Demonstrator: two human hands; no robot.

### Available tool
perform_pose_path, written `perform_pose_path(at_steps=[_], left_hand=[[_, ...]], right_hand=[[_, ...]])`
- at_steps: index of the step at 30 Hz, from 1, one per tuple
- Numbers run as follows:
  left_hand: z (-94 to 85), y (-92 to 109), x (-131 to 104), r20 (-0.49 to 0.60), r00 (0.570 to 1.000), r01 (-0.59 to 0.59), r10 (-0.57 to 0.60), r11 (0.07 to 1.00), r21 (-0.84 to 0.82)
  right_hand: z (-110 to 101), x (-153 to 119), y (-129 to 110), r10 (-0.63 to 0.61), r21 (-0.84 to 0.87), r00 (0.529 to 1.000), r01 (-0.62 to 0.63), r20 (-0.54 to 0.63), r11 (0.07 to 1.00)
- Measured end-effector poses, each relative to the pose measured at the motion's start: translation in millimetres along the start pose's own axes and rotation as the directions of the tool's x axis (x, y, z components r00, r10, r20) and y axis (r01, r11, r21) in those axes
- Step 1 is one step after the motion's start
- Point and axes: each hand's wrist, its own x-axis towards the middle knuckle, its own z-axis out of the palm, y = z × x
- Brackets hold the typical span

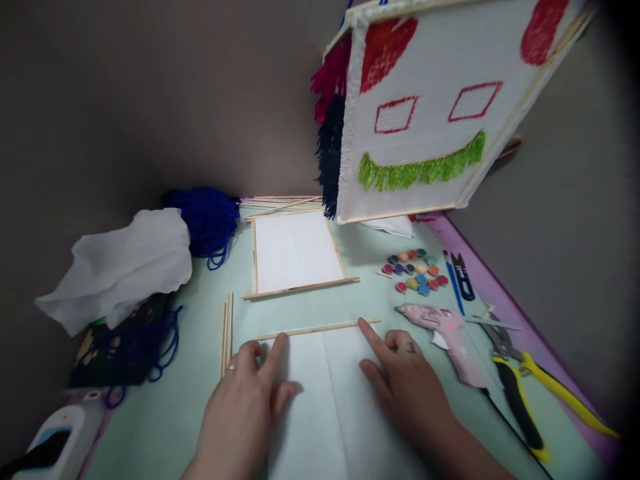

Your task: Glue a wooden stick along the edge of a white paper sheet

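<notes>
A thin wooden stick (320, 329) lies across the top edge of a creased white sheet (310, 407). The index fingertip of my left hand (243, 407) presses on the stick near its left end, thumb apart. Near the other end, the stretched index finger of my right hand (410, 387) touches it, the other fingers partly curled. Neither hand grips anything. Just beyond lies a white panel (297, 253) edged with wooden sticks on its left, right and near sides. A few loose sticks (227, 337) rest left of the sheet.
Right: a pink glue gun (447, 333), yellow-black pliers (515, 373), a blue brush (454, 283), black snips (463, 277) and several paint pots (420, 270). Left: blue yarn (205, 220), white cloth (130, 260) and a white device (67, 433). A decorated white lantern (425, 113) hangs at upper right.
</notes>
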Motion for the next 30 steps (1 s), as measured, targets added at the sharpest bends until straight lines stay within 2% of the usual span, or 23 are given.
perform_pose_path(at_steps=[22, 30], left_hand=[[7.7, -2.3, 3.8, 0.011, 1.000, -0.006, 0.006, 1.000, 0.005], [3.9, -0.1, 5.4, 0.060, 0.998, 0.021, -0.021, 1.000, -0.005]], right_hand=[[0.4, 0.9, 0.0, -0.017, -0.023, 1.000, 0.016, -0.013, 1.000], [0.4, 1.8, 1.0, -0.012, -0.011, 1.000, 0.012, 0.011, 1.000]])
